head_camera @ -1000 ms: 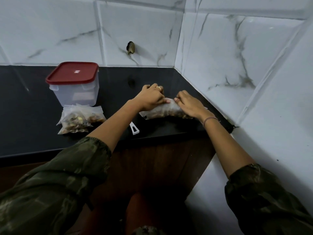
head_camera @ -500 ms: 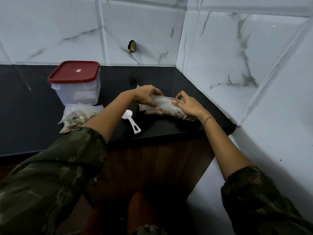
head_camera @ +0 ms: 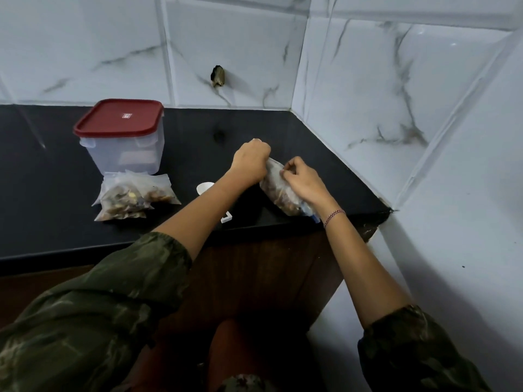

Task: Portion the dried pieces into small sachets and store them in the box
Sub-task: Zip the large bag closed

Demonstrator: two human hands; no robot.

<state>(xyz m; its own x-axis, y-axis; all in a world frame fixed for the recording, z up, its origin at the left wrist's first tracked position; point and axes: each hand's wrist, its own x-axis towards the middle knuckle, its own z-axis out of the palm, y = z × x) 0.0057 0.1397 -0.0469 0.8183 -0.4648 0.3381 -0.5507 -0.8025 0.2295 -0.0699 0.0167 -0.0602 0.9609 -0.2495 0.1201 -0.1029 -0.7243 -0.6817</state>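
Clear soft-plastic bag of brown dried pieces [head_camera: 278, 189] sits between the hands on the black countertop [head_camera: 325, 154], left hand [head_camera: 250, 163] clenched round its top corner, right hand [head_camera: 304, 183] pinching the mouth beside it; looks light, limp, slippery, so grip the seal strip, not the belly.

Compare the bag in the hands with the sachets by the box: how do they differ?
The bag is gripped by the left hand and right hand and held tilted. The sachets lie untouched in a pile on the counter, in front of the box. The bag looks longer than any one sachet. Both are clear plastic holding brown dried pieces.
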